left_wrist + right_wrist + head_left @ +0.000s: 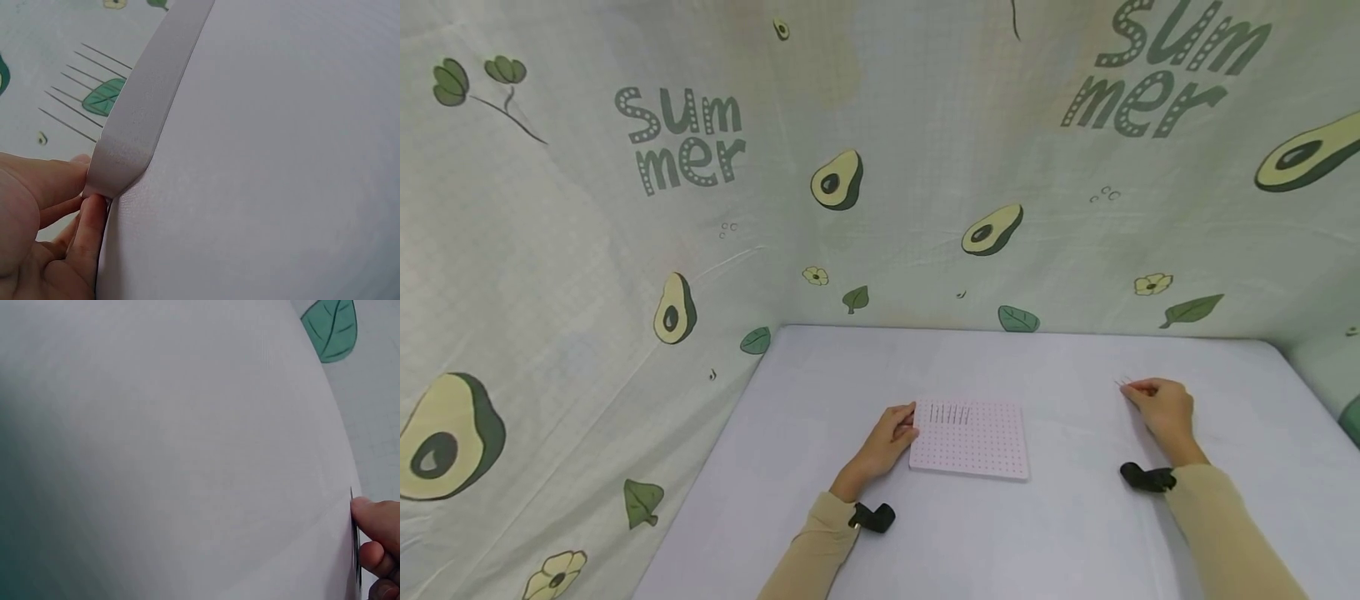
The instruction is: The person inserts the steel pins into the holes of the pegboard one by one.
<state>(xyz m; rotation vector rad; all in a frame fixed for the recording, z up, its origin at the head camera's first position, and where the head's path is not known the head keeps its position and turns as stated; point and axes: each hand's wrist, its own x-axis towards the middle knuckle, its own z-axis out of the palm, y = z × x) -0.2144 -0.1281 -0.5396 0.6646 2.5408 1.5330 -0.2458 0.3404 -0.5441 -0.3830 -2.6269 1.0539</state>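
A pink board dotted with rows of small holes lies near the middle of the table. My left hand grips its left edge; in the left wrist view, thumb and fingers pinch the corner of the board. Several thin dark needles stand in a row along its far left part, and they stick up past the edge in the left wrist view. Off to the right, my right hand pinches a thin dark needle above the table. Another fine line or two shows by those fingertips, too small to tell.
The white table runs back to a hanging cloth printed with avocados and leaves, which also closes off the left side. Each wrist wears a black camera mount, such as the one on the right wrist.
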